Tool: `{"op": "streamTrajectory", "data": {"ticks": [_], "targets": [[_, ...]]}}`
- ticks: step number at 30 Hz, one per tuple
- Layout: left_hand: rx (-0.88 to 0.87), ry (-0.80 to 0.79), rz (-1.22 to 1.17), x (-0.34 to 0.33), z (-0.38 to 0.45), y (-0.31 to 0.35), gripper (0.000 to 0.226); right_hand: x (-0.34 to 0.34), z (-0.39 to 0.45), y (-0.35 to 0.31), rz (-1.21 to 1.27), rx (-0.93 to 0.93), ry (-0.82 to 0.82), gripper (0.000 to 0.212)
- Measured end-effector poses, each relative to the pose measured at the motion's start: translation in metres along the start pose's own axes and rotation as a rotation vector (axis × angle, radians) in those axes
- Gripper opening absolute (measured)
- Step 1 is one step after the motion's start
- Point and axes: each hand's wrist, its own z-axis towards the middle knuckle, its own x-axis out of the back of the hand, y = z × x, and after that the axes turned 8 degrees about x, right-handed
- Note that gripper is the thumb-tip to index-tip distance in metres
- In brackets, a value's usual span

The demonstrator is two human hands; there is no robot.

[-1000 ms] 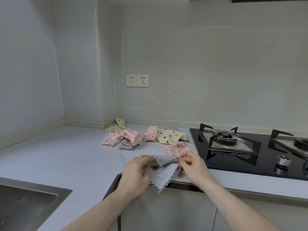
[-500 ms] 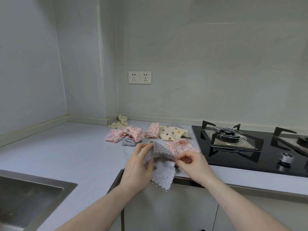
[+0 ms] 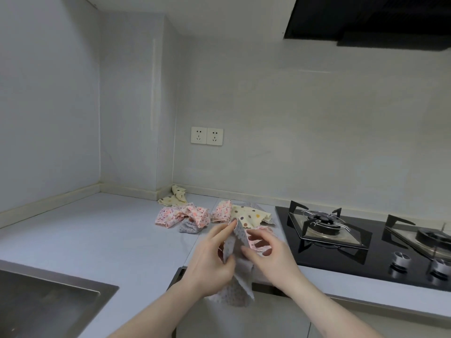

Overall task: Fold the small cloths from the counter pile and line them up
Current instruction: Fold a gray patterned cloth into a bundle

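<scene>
A grey dotted cloth [image 3: 234, 289] hangs in the air in front of the counter edge. My left hand [image 3: 210, 259] pinches its upper left part, thumb and fingers closed on the fabric. My right hand [image 3: 271, 254] holds the cloth's right side with curled fingers. Behind the hands lies the pile: pink flowered cloths [image 3: 181, 215], another pink one [image 3: 222, 211], a cream dotted cloth [image 3: 249, 215], a small grey cloth [image 3: 189, 226] and a cream cloth [image 3: 174, 198] in the corner. One more pink cloth [image 3: 258, 234] is partly hidden by my right hand.
A black gas hob [image 3: 361, 242] with pan supports and knobs fills the counter to the right. A steel sink [image 3: 48, 303] is set in at the lower left. The grey counter [image 3: 97, 235] runs between them. An extractor hood [image 3: 366, 18] hangs top right.
The grey cloth has been lifted off the counter edge and now hangs upright between my hands. Both hands came closer together. The view tilted upward.
</scene>
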Motion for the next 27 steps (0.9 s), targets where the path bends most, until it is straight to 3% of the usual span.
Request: {"op": "streamTrajectory", "data": {"ticks": [4, 9, 12, 18, 20, 24, 27], "targets": [[0.021, -0.016, -0.134, 0.015, 0.012, 0.03, 0.07, 0.022, 0.01, -0.042, -0.057, 0.039, -0.039, 0.004], [0.03, -0.054, -0.128, 0.043, 0.016, 0.061, 0.068, 0.046, 0.009, -0.071, -0.035, -0.014, 0.031, 0.015], [0.129, -0.073, -0.116, 0.059, 0.018, 0.069, 0.064, 0.06, 0.009, -0.077, -0.014, -0.072, 0.083, 0.022], [0.193, -0.133, 0.117, 0.074, 0.024, 0.076, 0.011, 0.082, 0.002, -0.087, -0.032, -0.155, 0.021, 0.012], [0.146, -0.113, 0.175, 0.073, 0.025, 0.083, 0.014, 0.083, -0.005, -0.089, -0.03, -0.181, -0.058, 0.007], [0.089, -0.126, 0.25, 0.067, 0.024, 0.093, 0.016, 0.077, -0.019, -0.093, 0.021, -0.176, -0.118, 0.031], [0.045, -0.147, 0.277, 0.065, 0.023, 0.098, 0.013, 0.07, -0.026, -0.094, -0.057, -0.106, -0.083, 0.012]]}}
